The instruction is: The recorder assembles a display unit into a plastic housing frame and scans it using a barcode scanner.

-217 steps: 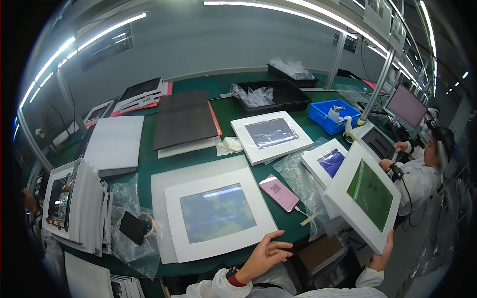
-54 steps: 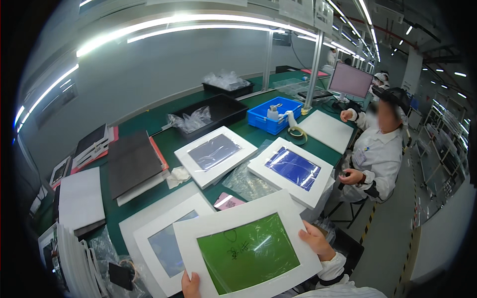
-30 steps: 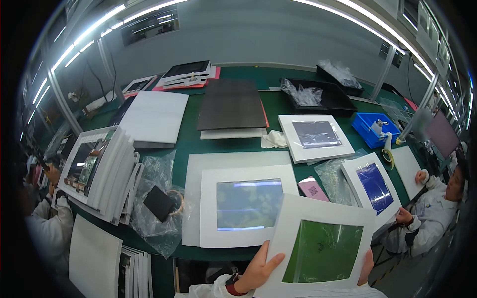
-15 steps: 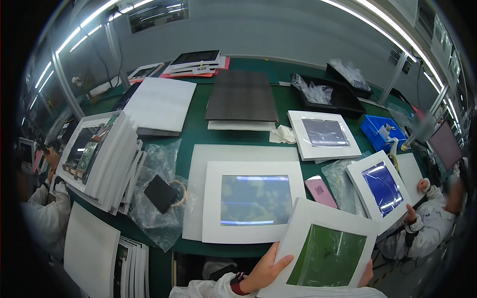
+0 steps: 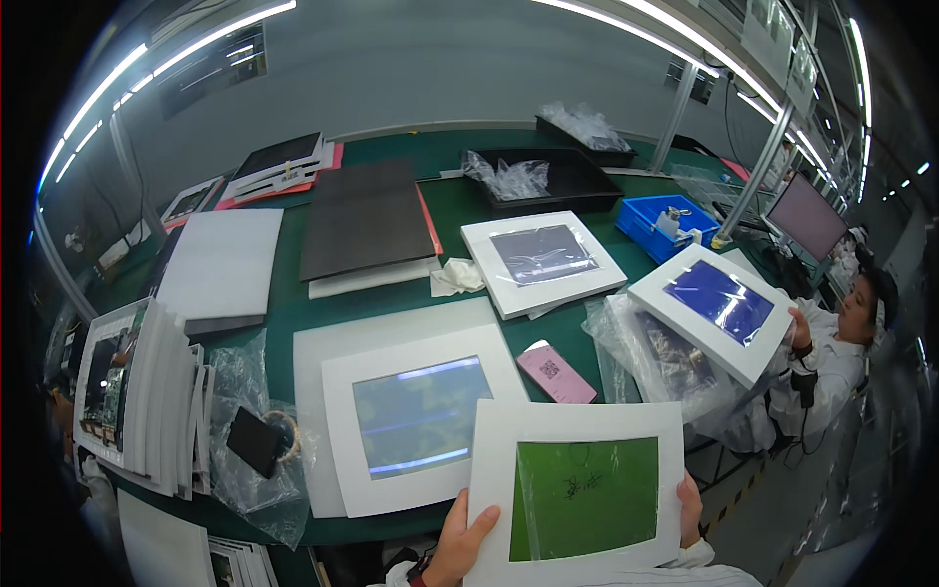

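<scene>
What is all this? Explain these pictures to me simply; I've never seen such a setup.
There is no machine here, only a person's two bare hands. All the pictures come from one wide fisheye camera worn on the head and looking down, which is why straight edges bend near the rim.

The left hand and right hand grip opposite sides of a white-framed green panel. Behind it, on the green table, a white-framed grey-blue panel lies on a white sheet. Beside that are a phone and, farther back, a blue bin and a black tray. At the left stands a stack of white frames.

At the right, a co-worker's hand holds a white-framed blue panel.
</scene>
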`<state>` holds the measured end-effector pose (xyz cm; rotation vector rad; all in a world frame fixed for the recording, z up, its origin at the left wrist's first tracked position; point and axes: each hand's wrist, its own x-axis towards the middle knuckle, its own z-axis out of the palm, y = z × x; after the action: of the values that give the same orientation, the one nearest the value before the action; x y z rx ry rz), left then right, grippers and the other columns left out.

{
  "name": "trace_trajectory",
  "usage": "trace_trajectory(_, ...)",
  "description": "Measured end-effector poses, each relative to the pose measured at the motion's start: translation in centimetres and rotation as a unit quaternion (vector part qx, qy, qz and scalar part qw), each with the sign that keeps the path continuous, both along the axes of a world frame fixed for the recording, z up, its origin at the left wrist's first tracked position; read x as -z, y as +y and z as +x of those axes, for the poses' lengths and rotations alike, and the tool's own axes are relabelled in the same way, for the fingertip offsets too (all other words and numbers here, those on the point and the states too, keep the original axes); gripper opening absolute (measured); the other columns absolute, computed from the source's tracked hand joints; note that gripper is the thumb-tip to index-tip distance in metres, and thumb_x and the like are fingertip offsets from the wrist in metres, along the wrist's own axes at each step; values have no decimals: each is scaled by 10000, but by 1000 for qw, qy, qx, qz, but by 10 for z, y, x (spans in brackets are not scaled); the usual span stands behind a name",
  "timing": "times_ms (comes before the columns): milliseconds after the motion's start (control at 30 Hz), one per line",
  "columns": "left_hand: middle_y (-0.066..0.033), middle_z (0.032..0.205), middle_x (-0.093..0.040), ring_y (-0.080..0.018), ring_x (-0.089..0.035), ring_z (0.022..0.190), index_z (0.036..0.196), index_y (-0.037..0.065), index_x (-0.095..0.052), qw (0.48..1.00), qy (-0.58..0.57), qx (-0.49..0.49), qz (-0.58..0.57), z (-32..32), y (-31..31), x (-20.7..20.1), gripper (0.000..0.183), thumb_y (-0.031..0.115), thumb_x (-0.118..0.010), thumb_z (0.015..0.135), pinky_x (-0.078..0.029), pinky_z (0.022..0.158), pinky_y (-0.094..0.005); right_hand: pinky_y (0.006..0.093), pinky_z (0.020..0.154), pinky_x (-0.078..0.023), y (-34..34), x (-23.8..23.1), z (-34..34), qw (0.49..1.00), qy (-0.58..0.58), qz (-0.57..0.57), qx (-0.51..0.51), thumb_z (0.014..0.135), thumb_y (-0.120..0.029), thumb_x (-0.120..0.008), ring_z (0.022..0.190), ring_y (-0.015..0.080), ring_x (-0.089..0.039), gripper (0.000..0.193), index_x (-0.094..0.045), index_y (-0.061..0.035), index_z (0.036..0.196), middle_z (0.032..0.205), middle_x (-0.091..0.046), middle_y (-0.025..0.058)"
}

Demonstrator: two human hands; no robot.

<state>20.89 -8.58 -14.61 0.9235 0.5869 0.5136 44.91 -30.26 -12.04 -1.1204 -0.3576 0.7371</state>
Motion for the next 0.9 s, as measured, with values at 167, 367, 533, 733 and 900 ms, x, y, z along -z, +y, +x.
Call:
trace_trajectory(167, -161, 1185, -554, -219, -517, 1094, 1328, -30, -387, 999, -1, -37, 12, -4, -10, 8, 572, 282, -600, 899, -398, 941, -347, 316, 877, -466, -7, 24, 4, 999, 43, 19, -16, 839, -326, -608, 1044, 229, -561, 676, -326, 54, 1322, 1192, -528, 160)
trace_trajectory(367, -156, 1239, -526, -224, -498, 1119, 1362, -18, -356, 997, 23, -53, 43, -22, -10, 2, 597, 272, -596, 899, -392, 950, -346, 315, 899, -448, 0, 29, -3, 998, 52, 15, -42, 838, -315, -615, 1056, 228, -551, 678, -317, 53, 1324, 1203, -517, 160)
trace_trajectory(533, -142, 1233, -521, -194, -523, 1101, 1335, -46, -352, 994, 40, -94, -26, -46, 4, 4, 531, 191, -550, 903, -401, 942, -317, 312, 937, -406, 11, 39, -14, 998, 32, 8, -59, 849, -293, -612, 1101, 210, -510, 655, -315, 51, 1320, 1220, -496, 147)
trace_trajectory(733, -155, 1232, -531, -223, -533, 1084, 1346, -36, -361, 990, 89, -100, 51, -62, 3, -2, 572, 270, -562, 907, -416, 925, -334, 299, 955, -377, 25, 44, -22, 995, 44, -11, -89, 853, -248, -610, 1120, 193, -486, 647, -301, 49, 1337, 1230, -484, 131)
trace_trajectory(900, -152, 1198, -553, -228, -538, 1046, 1330, -27, -398, 990, 103, -94, 35, -65, -3, -12, 542, 295, -550, 922, -436, 887, -338, 295, 956, -370, 25, 42, -27, 995, 56, -17, -85, 850, -253, -615, 1123, 188, -476, 655, -299, 49, 1338, 1232, -478, 129)
